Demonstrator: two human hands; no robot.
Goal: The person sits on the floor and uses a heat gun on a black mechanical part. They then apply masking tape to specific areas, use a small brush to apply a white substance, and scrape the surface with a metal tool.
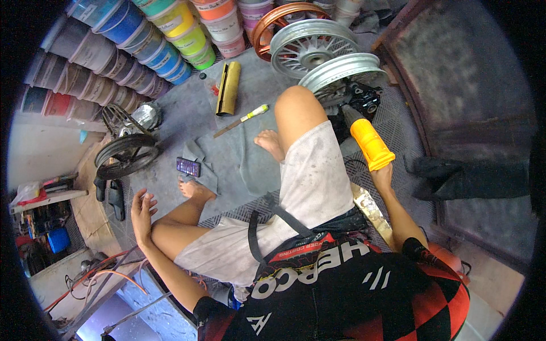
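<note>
From where I stand, the yellow tool (pixel 371 146) lies straight ahead of the person's right hand (pixel 383 174), which is wrapped about its rear end, though most of those fingers are hidden. Its long axis slants forward and a little left, the dark nozzle (pixel 354 115) toward the black metal part (pixel 364 98) beside the silver rim (pixel 341 69); I cannot tell whether they touch. The right forearm reaches forward from a bent elbow. The farther left hand (pixel 143 209) hangs by the knee, fingers loosely curled, empty.
</note>
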